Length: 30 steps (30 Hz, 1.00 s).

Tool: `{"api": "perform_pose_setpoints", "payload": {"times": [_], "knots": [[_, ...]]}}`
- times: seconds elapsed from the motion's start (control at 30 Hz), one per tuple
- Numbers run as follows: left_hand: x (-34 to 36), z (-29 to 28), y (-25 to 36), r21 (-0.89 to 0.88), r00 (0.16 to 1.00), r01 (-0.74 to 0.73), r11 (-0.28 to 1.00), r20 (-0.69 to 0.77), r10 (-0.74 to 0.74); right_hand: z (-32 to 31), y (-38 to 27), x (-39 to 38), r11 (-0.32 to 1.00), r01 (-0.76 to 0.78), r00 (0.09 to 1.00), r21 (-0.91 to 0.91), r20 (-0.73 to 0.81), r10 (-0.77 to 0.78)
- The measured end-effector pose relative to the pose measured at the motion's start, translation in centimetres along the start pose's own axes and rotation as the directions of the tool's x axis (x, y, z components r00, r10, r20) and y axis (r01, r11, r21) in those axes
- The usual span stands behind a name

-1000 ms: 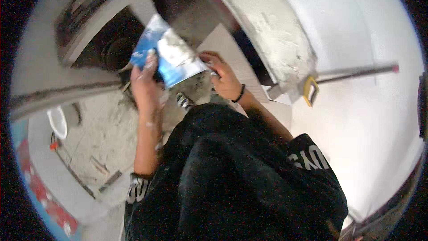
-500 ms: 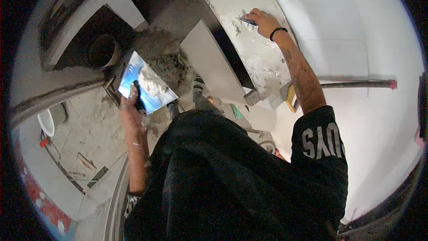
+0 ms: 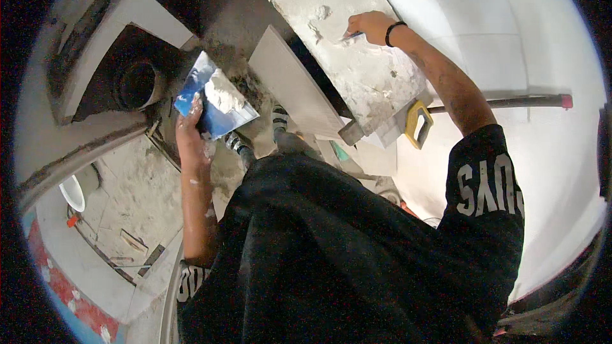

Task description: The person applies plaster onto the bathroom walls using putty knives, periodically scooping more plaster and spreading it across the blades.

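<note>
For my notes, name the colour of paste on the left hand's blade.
The paste is white; head view shows it.

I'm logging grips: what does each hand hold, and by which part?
The left hand holds a flat plate bearing white paste, gripped at its left side, thumb on top. The right hand holds a small tool; its gripped part is hidden.

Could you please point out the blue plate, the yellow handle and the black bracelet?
Blue plate (image 3: 219,122), head view: bare blue part beside the white paste (image 3: 224,93).
Yellow handle (image 3: 411,125), head view: left side of its loop.
Black bracelet (image 3: 389,32), head view: middle of the visible band.
</note>
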<state>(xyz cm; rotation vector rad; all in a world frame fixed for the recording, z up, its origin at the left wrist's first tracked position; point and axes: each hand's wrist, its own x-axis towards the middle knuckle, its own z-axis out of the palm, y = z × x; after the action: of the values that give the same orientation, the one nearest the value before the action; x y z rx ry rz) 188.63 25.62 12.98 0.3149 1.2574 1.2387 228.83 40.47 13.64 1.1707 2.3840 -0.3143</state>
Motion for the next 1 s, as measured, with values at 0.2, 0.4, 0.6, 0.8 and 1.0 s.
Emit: {"api": "perform_pose_setpoints", "payload": {"times": [0.2,0.4,0.6,0.8,1.0], "knots": [[2.3,2.1,-2.9,0.002,0.970,0.162,0.987,0.186,-0.159,-1.3,3.1,-3.6,0.931,0.024,0.971,0.363,-0.230,0.065],[2.3,8.8,-4.9,-0.023,0.891,0.274,0.961,0.381,-0.245,-7.6,-4.3,-11.6,0.643,0.083,0.813,0.761,-0.425,0.398],[1.0,16.3,-4.1,-0.067,0.811,0.337,0.939,0.527,-0.254,-4.9,-12.4,-13.6,0.543,0.303,0.480,0.783,-0.618,0.623],[-1.8,17.2,-1.4,-0.149,0.798,0.391,0.908,0.548,-0.253,-3.6,-16.1,-10.3,0.762,0.283,0.469,0.583,-0.777,0.420],[-1.2,10.6,1.0,-0.238,0.939,0.270,0.933,0.279,-0.200,-2.7,-16.8,-3.9,0.738,0.373,0.667,0.563,-0.715,0.208]]}}
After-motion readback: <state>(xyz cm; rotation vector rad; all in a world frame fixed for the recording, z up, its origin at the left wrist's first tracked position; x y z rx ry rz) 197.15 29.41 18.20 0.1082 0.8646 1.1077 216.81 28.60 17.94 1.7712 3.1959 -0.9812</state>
